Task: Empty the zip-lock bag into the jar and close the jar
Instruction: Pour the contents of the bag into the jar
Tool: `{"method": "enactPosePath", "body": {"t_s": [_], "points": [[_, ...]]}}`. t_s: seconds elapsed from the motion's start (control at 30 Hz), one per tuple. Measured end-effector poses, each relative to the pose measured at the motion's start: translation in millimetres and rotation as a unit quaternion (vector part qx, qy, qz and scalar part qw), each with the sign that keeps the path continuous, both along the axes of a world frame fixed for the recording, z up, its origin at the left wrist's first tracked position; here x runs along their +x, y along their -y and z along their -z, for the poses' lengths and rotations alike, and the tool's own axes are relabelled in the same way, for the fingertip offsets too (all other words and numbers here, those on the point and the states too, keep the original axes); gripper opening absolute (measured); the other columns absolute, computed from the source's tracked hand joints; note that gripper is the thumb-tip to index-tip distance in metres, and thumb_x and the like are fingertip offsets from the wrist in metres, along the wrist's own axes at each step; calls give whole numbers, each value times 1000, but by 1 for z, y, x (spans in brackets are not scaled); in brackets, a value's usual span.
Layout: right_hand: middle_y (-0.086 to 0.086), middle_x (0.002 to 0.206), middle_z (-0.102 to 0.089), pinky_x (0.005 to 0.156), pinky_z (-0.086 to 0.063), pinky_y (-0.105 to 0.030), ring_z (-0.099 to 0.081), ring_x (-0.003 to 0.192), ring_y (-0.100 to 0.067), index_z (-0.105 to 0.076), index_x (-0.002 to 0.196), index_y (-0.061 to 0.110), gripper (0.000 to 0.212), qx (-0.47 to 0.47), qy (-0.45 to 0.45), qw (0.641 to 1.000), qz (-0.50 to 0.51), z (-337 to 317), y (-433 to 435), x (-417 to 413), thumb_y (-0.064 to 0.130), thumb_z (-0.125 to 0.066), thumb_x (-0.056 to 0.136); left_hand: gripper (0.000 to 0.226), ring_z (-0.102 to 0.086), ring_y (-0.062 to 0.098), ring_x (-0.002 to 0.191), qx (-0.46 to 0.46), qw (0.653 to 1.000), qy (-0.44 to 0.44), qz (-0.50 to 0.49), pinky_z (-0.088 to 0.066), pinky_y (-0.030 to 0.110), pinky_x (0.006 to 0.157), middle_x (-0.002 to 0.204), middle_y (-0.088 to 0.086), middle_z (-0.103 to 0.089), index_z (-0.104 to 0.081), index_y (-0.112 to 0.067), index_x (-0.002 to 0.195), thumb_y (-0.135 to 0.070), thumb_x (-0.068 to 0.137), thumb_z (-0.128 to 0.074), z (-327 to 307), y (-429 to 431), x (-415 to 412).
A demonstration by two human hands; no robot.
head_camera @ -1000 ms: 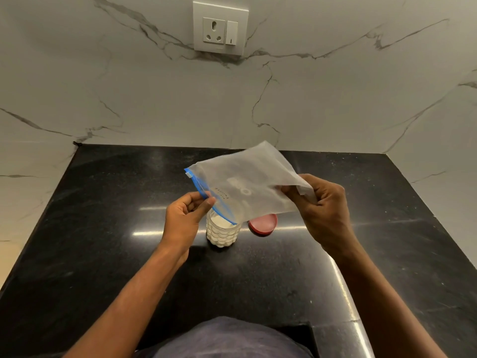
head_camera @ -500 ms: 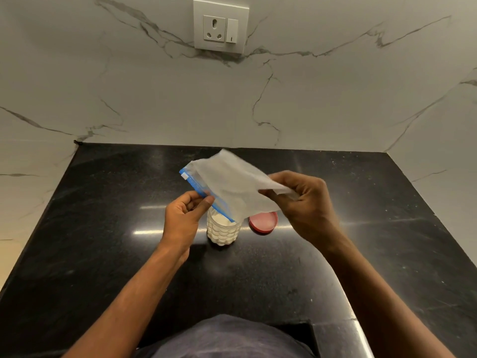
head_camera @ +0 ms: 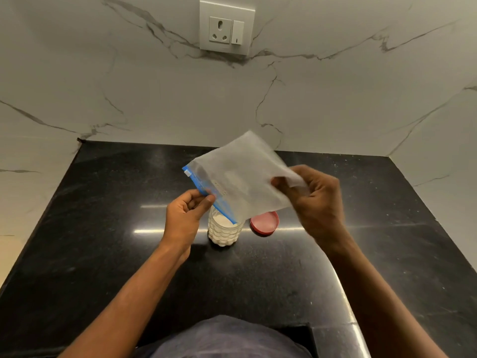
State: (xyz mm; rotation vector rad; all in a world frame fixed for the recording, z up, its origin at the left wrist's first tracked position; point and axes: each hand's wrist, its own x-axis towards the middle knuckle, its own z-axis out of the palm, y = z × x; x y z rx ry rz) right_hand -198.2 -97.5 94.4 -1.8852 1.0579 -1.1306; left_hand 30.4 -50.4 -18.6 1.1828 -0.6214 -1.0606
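Observation:
A frosted zip-lock bag with a blue zip edge hangs tilted over an open clear jar that holds white powder. The bag's lower zip corner points into the jar's mouth. My left hand pinches the blue zip edge just left of the jar. My right hand grips the bag's bottom corner, raised to the right. The bag looks flat and nearly empty. A red lid lies flat on the black counter right of the jar, partly hidden by the bag.
The black stone counter is bounded by marble walls at the back and on both sides. A wall socket with a switch sits high on the back wall. My dark clothing shows at the counter's near edge.
The bag was crumpled inward half a second ago and is spread flat again now. My right hand moved back to the right. My left hand and the jar stayed in place.

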Motion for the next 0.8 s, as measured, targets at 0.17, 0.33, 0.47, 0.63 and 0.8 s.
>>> {"method": "enactPosePath", "body": {"t_s": [0.17, 0.33, 0.47, 0.63, 0.8], "points": [[11, 94, -77, 65, -61, -28, -74, 81, -12, -73, 97, 35, 17, 0, -10, 1000, -7, -3, 0, -1, 18, -78, 94, 16, -79, 9, 100, -1, 1000, -5, -1, -58, 13, 82, 102, -1, -84, -79, -18, 104, -8, 91, -78, 1, -1, 4], [14, 93, -77, 67, -57, -18, -74, 82, -7, -74, 97, 30, 16, -2, -10, 1000, -14, -7, 0, -2, 16, -79, 93, 17, -79, 10, 101, 5, 1000, -7, -3, -59, 14, 82, 104, -1, -84, -78, -19, 104, -9, 91, -79, 3, -2, 4], [13, 88, -78, 65, -61, -24, -75, 77, -8, -75, 90, 33, 18, -22, 40, 998, 36, -14, 2, -8, 19, -86, 86, 17, -80, 9, 97, -6, 1000, -4, -1, -58, 14, 82, 101, -1, -85, -78, -17, 103, -6, 90, -78, -2, -3, 3], [33, 106, -66, 79, -60, -24, -66, 103, 5, -57, 121, 52, 62, -13, -129, 992, 8, -21, -2, -7, 62, -86, 67, 18, -79, 10, 101, -19, 999, 25, 11, -58, 14, 85, 103, 0, -84, -77, -13, 107, -3, 92, -76, -2, -6, 2], [-9, 91, -79, 73, -60, -57, -75, 84, -34, -79, 101, 14, 25, -66, -37, 996, 50, -34, 13, 3, 37, -78, 93, 16, -76, 18, 110, -45, 994, 97, 16, -59, 30, 96, 107, 0, -83, -79, -22, 105, -14, 91, -79, -7, -7, -1]]}}
